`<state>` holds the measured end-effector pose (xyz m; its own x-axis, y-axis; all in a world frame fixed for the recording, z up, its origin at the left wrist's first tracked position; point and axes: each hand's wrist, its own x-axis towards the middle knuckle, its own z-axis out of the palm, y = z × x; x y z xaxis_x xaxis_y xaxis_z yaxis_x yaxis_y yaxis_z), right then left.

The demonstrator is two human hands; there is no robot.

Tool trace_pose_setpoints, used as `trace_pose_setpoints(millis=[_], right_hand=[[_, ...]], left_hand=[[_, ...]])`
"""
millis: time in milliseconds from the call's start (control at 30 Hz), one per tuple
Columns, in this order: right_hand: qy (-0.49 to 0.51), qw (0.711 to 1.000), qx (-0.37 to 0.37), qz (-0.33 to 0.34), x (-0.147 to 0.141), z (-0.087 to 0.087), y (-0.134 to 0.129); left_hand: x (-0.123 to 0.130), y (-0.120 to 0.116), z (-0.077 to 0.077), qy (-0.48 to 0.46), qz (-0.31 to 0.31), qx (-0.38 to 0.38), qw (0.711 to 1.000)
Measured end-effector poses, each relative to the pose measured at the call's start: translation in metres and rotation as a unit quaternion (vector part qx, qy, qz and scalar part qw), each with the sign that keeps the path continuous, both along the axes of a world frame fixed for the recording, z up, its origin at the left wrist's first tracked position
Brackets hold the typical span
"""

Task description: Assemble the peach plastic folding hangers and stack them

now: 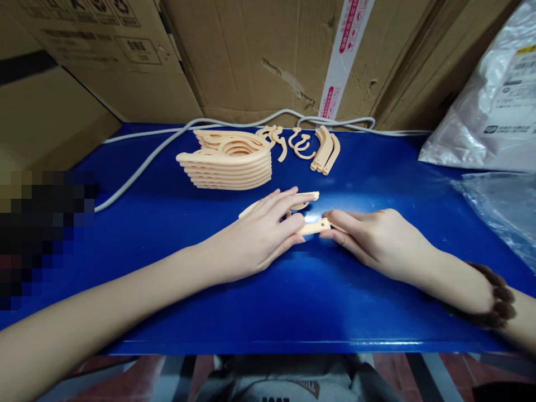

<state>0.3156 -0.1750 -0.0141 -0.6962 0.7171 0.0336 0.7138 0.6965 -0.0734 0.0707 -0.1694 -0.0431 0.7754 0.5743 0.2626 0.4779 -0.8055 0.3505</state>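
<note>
On the blue table (234,312), my left hand (259,234) lies over a cream plastic hanger body (312,228), its fingers wrapped on it and covering much of it. My right hand (377,237) pinches a small cream piece against the right end of that body, where a small hole shows. Most of this piece is hidden by the fingers. Farther back, to the left, is a stack of cream hanger bodies (234,173). Loose cream hooks (304,146) and several curved cream arms (325,151) lie right of the stack.
A grey cable (146,162) runs along the back and left of the table. Cardboard boxes (251,61) stand behind it. Plastic-wrapped packages (481,123) sit at the right rear. A person's dark, pixelated shape is at the left edge.
</note>
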Motion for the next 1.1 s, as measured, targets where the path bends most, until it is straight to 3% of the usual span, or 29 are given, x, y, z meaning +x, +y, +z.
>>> trace_pose_setpoints(millis=[333,533,700,933,1100], right_hand=[[-0.055,0.978,0.197,0.044,0.0002,-0.0038,-0.0026],[-0.066,0.963,0.256,0.058,-0.0014,-0.0008,-0.004],[-0.064,0.965,0.249,0.052,-0.0016,-0.0011,-0.0037],[-0.022,0.993,0.114,0.035,-0.0004,-0.0035,-0.002],[-0.036,0.98,0.189,0.046,-0.0005,-0.0033,-0.0036]], left_hand=[[0.0004,0.0021,0.0005,0.013,-0.006,-0.003,1.0],[-0.0008,0.0024,0.0011,0.018,-0.013,-0.007,1.0],[-0.0013,0.0026,0.0017,0.017,-0.017,-0.005,1.0],[-0.0014,0.0038,0.0015,0.012,-0.019,-0.003,1.0],[-0.0013,0.0039,0.0012,0.02,-0.021,-0.003,1.0]])
